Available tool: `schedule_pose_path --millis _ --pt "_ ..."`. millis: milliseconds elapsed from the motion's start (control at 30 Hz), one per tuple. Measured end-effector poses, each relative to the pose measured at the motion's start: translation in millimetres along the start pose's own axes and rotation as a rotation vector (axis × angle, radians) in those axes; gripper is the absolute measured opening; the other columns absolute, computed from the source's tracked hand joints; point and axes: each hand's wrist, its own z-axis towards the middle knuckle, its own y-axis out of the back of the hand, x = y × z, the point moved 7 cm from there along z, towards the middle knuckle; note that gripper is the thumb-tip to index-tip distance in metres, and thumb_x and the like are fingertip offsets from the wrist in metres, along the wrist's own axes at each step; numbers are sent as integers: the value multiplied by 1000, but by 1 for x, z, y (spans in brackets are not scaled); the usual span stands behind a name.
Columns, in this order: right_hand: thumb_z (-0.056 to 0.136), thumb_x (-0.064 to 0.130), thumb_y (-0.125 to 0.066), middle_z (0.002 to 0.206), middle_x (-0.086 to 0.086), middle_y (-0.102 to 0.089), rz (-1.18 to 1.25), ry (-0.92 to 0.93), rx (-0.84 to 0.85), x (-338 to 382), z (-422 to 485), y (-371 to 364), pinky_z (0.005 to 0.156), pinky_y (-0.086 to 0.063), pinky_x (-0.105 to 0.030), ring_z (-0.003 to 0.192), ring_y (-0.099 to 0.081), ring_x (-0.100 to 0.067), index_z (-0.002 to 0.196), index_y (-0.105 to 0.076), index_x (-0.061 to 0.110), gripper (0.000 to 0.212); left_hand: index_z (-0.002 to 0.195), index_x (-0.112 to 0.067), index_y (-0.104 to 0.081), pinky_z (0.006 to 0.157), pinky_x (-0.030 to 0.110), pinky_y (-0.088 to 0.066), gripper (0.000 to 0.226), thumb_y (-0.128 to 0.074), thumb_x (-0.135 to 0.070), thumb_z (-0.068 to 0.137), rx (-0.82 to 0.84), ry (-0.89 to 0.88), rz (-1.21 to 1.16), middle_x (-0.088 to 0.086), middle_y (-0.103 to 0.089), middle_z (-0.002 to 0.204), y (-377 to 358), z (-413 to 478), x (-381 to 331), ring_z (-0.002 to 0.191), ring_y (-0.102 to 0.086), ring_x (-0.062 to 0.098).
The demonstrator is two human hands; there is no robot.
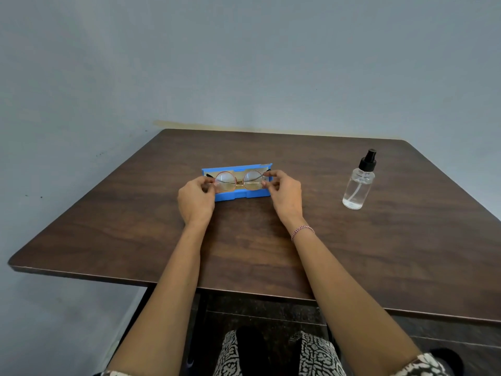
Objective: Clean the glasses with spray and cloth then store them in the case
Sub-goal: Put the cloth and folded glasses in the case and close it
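Dark wood table (352,253) is set against a grey-blue wall (244,63). A clear spray bottle (359,183) with a black pump top is stood upright near the right edge, toward the far right corner, well apart from the other items.

A blue case (235,196) is laid open about mid-table, a little toward the far edge, with its long side parallel to the near edge and its lid tipped back toward the far edge. A yellowish surface is seen inside; whether it is lining or cloth cannot be told. Both short ends of the case are partly covered by the hands.

Round, thin gold-rimmed glasses (240,181) are held at the case opening, lenses turned toward the person. Whether they are resting in the case or held just above it cannot be told.

The left end of the frame is pinched by the left hand (195,198), fingers curled in tight. The right end is pinched by the right hand (286,195) between thumb and fingertips, the other fingers bent. A red-and-white bracelet (302,231) is worn on the right wrist. Patterned clothing (314,356) is seen below the near edge.
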Motion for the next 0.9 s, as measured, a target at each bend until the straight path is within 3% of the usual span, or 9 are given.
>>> schedule_pose_path --millis 100,233,400,533,633,767,833,900 --pt "88 19 -65 92 2 -71 21 13 -27 -1 1 0 81 -54 -29 87 -64 -8 101 -70 21 14 97 -23 -73 71 26 -47 15 -64 -23 86 -11 3 -8 -1 -71 90 3 -2 -3 84 -63 16" --pt "83 21 -70 87 4 -71 56 4 -61 -4 3 -1 78 -55 -33 85 -63 -10 91 -73 27 10 97 -20 -74 77 26 -47 15 -66 -21 85 3 12 -53 3 -73 92 4 -2 -2 87 -65 17" --pt "83 23 -71 92 4 -71 27 -6 -58 0 7 -3 84 -53 -31 92 -61 -14 98 -75 21 15 101 -11 -73 80 19 -45 23 -61 -25 88 -13 22 -146 2 -73 94 6 -4 -6 81 -59 7" --pt "89 22 -64 101 1 -67 30 4 -5 1 9 -5 85 -50 -32 99 -57 -20 104 -73 20 18 91 -11 -75 76 34 -56 41 -55 -46 89 -12 100 -317 0 -73 80 2 -3 3 77 -67 12" --pt "95 28 -51 104 3 -66 157 -31 16 -2 5 -7 86 -47 -31 102 -55 -17 106 -72 17 26 91 -11 -75 76 35 -56 42 -57 -49 86 -15 130 -331 1 -73 81 0 0 9 79 -68 12" --pt "93 45 -51 94 1 -68 188 -54 4 -4 2 -6 71 -40 -22 88 -57 -13 101 -74 16 39 96 -8 -75 82 26 -51 25 -65 -29 85 5 134 -270 5 -74 89 -1 2 8 85 -67 15" --pt "90 41 -59 88 2 -67 122 -30 -9 -3 3 -4 69 -40 -17 86 -59 -13 101 -74 14 33 97 -8 -74 81 22 -47 22 -68 -24 84 -1 145 -249 5 -72 93 0 1 6 84 -62 10" --pt "87 32 -65 73 8 -60 99 -28 -20 -3 4 -3 57 -38 -7 65 -53 -7 100 -73 15 22 96 -9 -74 82 21 -47 19 -71 -21 82 -14 164 -248 3 -72 95 1 0 7 83 -58 7"
